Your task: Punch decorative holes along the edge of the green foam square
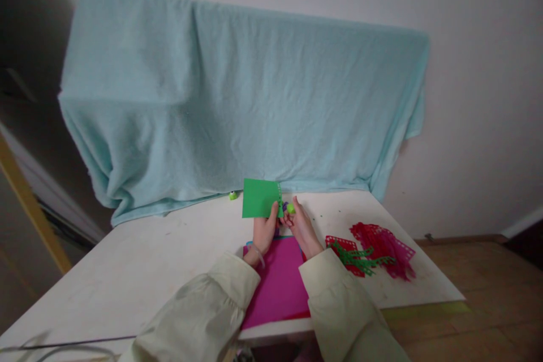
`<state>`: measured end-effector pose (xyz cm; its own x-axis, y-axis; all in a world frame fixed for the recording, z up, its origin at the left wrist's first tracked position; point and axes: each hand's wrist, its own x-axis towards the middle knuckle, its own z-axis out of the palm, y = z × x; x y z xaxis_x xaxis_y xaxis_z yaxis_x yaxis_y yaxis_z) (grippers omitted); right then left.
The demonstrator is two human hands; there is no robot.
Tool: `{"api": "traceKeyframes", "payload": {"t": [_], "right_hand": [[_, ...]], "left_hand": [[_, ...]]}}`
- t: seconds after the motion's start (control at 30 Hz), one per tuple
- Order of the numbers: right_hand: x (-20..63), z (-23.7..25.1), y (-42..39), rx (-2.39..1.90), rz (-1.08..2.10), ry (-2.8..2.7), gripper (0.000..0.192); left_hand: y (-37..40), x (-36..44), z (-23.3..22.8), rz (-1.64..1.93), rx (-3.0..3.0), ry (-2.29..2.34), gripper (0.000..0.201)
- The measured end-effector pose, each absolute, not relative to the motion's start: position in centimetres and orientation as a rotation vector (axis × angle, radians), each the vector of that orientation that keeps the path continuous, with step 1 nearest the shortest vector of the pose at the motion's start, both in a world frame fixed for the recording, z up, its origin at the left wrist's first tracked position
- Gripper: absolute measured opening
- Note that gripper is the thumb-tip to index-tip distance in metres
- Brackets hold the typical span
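Green sheet: a green sheet (259, 198) is held upright above the far middle of the bench (169, 249), its right edge cut into a lacy, perforated border.
Sheet to left hand: the sheet is gripped at its lower right corner by the left hand (265, 232), so that most of the paper stands up and to the left of that hand.
Sheet to right hand: the right hand (302, 229) is placed just beside the sheet's right edge, where a small green and purple tool (289, 207) is met by the fingertips.
Left hand pose: the hand is raised from the wrist, back toward the camera, fingers closed around the paper; a pale cream sleeve (212, 305) covers the forearm.
Right hand pose: the hand is angled up and leftward, fingers curled closed about the small tool; its forearm is covered by a matching sleeve.
Under the hands: a magenta sheet (282, 283) is laid flat on the bench between the two forearms, reaching the near edge.
Right of the hands: a heap of red, pink and green cut paper strips (373, 251) is spread on the bench, well apart from the green sheet.
Far side: a light blue towel (237, 96) is draped over something bulky behind the bench; a small green object (233, 195) is seen at its hem, left of the sheet.
Hard to make out: the tool's shape is mostly hidden by the fingers; what is covered by the towel cannot be told; the near left corner is blurred.
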<state>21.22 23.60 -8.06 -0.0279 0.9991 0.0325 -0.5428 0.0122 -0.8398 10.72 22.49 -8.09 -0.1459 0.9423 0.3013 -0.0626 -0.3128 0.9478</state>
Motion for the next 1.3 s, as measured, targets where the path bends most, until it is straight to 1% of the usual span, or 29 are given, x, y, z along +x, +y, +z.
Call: {"api": "traceKeyframes", "payload": {"t": [0.27, 0.4, 0.67, 0.83, 0.97, 1.03, 1.2, 1.3], "right_hand": [[21.7, -8.4, 24.2, -0.756, 1.455, -0.680, 0.029], [22.2, -8.1, 24.0, -0.754, 1.406, -0.630, 0.035], [22.0, -7.6, 23.2, -0.673, 1.279, -0.742, 0.029], [21.8, -7.2, 23.1, -0.660, 1.273, -0.831, 0.035], [21.7, -7.2, 23.2, -0.684, 1.282, -0.835, 0.030], [21.8, -7.3, 23.3, -0.726, 1.332, -0.815, 0.033], [22.3, -7.7, 23.9, -0.819, 1.597, -0.858, 0.049], [22.4, -8.0, 24.0, -0.860, 1.634, -0.964, 0.055]], "left_hand": [[22.8, 10.7, -8.7, 1.547, 1.331, 1.177, 0.043], [23.1, 10.6, -9.0, 1.577, 1.307, 1.166, 0.039], [23.0, 10.5, -8.7, 1.634, 1.299, 1.153, 0.035], [22.9, 10.5, -8.9, 1.614, 1.307, 1.171, 0.036], [23.0, 10.5, -8.9, 1.590, 1.341, 1.173, 0.036], [22.8, 10.6, -8.8, 1.587, 1.351, 1.172, 0.037], [22.5, 10.7, -8.6, 1.516, 1.342, 1.188, 0.042], [22.6, 10.6, -8.6, 1.470, 1.316, 1.161, 0.044]]}}
